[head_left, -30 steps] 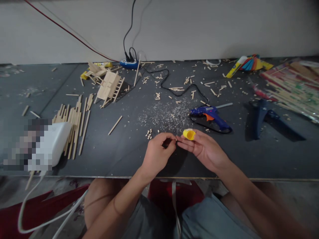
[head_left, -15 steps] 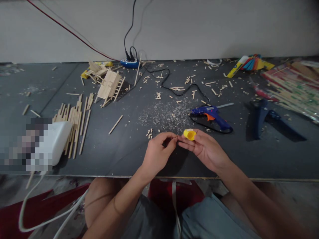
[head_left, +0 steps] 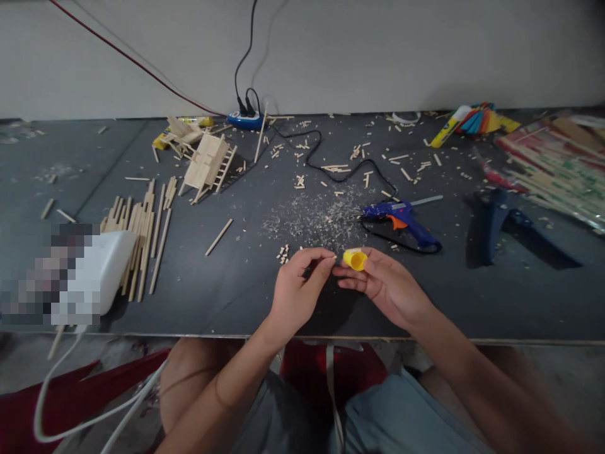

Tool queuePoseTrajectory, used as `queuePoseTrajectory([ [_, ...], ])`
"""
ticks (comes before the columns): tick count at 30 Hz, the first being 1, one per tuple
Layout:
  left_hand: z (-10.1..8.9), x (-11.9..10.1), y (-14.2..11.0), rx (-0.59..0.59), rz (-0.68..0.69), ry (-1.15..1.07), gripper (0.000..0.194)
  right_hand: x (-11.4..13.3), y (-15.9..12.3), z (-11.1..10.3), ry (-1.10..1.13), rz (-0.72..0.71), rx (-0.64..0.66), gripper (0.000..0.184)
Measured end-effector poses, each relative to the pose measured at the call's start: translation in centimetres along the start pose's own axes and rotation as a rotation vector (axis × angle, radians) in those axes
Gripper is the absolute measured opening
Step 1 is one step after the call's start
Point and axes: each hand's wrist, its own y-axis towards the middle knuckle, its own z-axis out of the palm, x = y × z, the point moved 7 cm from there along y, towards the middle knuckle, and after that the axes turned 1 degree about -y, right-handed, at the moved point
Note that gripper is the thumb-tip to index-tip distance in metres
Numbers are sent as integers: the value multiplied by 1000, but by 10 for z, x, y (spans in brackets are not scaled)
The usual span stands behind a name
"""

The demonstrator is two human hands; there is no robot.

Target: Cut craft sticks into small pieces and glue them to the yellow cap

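My right hand (head_left: 394, 284) holds a small yellow cap (head_left: 355, 259) between thumb and fingers, its round hollow opening tilted toward me. Just left of it, my left hand (head_left: 302, 284) pinches a tiny pale wood piece (head_left: 334, 257) at its fingertips. The two hands are close together over the front of the dark table (head_left: 236, 309). Beyond my left hand lies a little pile of cut wood bits (head_left: 283, 254). A blue hot glue gun (head_left: 401, 221) with an orange trigger rests behind my right hand.
Wooden sticks (head_left: 144, 246) lie at left beside a white device (head_left: 106, 265). A small stick-built model (head_left: 208, 164) stands behind them. Further back is a blue power strip (head_left: 246, 118) with a trailing black cord. Glue shreds (head_left: 312, 217), a dark blue tool (head_left: 496, 227) and packaged sticks (head_left: 562, 170) are also about.
My right hand has shifted slightly left with the yellow cap, which is tilted a little differently. The wood piece at my left fingertips now shows more clearly.
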Motion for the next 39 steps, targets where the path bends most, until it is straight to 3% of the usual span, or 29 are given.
queuePoseTrajectory([
  [8,5,3,-3,-18,-74,-293,14,-6,0,4,2,18,31,15],
  [39,6,6,-4,-16,-116,-331,12,-8,0,-1,-157,20,2,18],
])
